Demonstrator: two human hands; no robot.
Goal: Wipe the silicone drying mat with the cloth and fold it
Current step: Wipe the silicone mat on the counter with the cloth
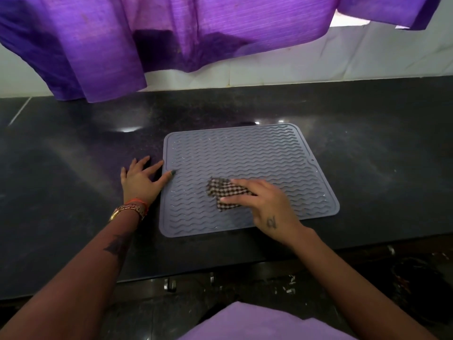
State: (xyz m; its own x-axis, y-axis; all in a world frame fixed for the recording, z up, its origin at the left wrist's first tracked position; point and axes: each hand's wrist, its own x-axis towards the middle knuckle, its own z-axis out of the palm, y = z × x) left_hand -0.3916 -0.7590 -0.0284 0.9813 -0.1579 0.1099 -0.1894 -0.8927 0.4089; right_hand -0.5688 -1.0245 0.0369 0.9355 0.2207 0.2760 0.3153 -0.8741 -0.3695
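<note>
A grey silicone drying mat with wavy ridges lies flat on the dark stone counter. A small brown-and-white checked cloth sits on the mat's near middle. My right hand presses flat on the cloth with straight fingers and covers its right part. My left hand rests spread on the counter at the mat's left edge, its thumb tip on the mat's rim.
Purple curtains hang over the back of the counter before a white tiled wall. The counter's front edge runs just below the mat, with dark drawer fronts and metal handles underneath.
</note>
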